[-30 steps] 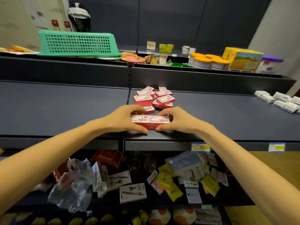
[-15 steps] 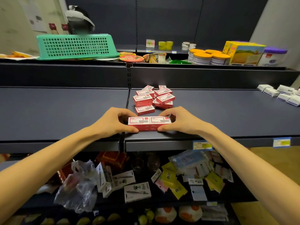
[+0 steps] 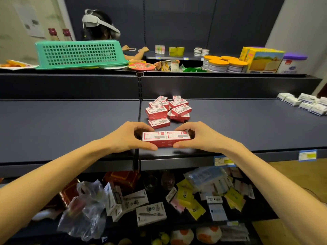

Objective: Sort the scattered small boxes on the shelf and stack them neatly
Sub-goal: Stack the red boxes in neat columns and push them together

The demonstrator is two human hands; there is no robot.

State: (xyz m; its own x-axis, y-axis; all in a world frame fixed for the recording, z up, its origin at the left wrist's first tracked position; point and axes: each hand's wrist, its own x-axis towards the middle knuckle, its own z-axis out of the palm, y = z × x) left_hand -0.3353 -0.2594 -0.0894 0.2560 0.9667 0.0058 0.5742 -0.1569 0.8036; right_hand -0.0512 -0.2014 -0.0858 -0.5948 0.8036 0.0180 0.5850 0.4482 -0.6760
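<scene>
Head view shows the dark shelf (image 3: 247, 124) with a loose pile of red boxes (image 3: 168, 109) near its middle and, nearer the front edge, a pair of red boxes (image 3: 166, 138) laid end to end. Left hand (image 3: 127, 137) and right hand (image 3: 200, 136) bracket that pair, fingers curled over the far side and thumbs pressed on the near face, so both hands grip it from the outer ends.

To do this squaring-up well, I judge the hands should press inward evenly until the two boxes meet flush, keep the front faces in one line parallel to the shelf edge, and only then let go; uneven pressure could skew the seam.

Against the earlier frames, the pair sits in much the same spot and the grip looks unchanged; the view has tilted slightly.
</scene>
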